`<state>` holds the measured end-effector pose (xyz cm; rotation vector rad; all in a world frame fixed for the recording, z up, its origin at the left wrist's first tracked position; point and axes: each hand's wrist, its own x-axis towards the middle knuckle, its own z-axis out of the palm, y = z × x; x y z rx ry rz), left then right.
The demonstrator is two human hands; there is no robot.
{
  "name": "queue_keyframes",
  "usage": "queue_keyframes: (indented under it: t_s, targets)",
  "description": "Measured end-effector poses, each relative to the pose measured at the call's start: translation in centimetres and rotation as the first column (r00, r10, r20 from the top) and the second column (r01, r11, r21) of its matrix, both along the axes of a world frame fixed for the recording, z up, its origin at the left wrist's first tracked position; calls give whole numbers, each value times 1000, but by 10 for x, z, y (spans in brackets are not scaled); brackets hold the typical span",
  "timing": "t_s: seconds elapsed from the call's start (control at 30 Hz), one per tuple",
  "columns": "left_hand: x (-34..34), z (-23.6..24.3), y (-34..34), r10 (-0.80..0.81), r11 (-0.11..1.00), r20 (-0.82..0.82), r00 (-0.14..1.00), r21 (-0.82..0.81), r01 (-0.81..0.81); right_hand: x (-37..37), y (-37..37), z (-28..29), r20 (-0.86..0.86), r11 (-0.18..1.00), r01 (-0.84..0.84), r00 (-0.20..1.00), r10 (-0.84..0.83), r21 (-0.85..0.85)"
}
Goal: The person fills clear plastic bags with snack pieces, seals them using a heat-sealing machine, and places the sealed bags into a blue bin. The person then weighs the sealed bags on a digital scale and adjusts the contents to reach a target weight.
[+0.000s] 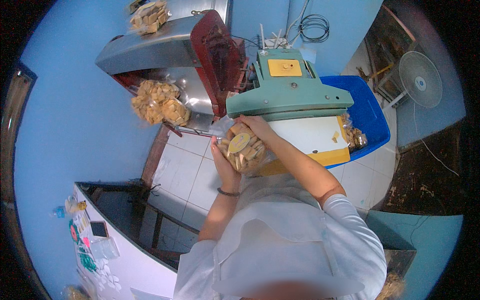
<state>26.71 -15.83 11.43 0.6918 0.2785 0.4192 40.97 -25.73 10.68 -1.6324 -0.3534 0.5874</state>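
Note:
In front of me is a clear plastic bag filled with light-brown snack pieces, with a round yellow label on its face. My left hand cups the bag's left side and underside. At its top edge, the fingers of my right hand are closed on the plastic. Just beyond the bag stands a green bag sealer with a long front bar and a yellow panel. The bag's upper end is close to that bar; whether they touch I cannot tell.
A white board with yellow edging lies below the sealer. Right of it, a blue bin holds filled bags. More filled bags sit on a metal stand at left. A fan stands far right; a white table with small items is near left.

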Motion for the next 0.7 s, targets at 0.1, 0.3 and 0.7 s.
queue_keyframes:
  t_s: [0.1, 0.3, 0.7]
  targets:
    - [11, 2, 9, -32, 998, 26, 999, 59, 30, -8, -7, -1, -74, 980, 175, 983, -168, 92]
    - [43, 1, 17, 85, 839, -128, 988, 545, -1, -42, -34, 13, -313, 803, 534, 835, -453, 265]
    - [89, 4, -91, 27, 659, -41, 999, 752, 13, -12, -145, 17, -95, 594, 749, 641, -762, 292]
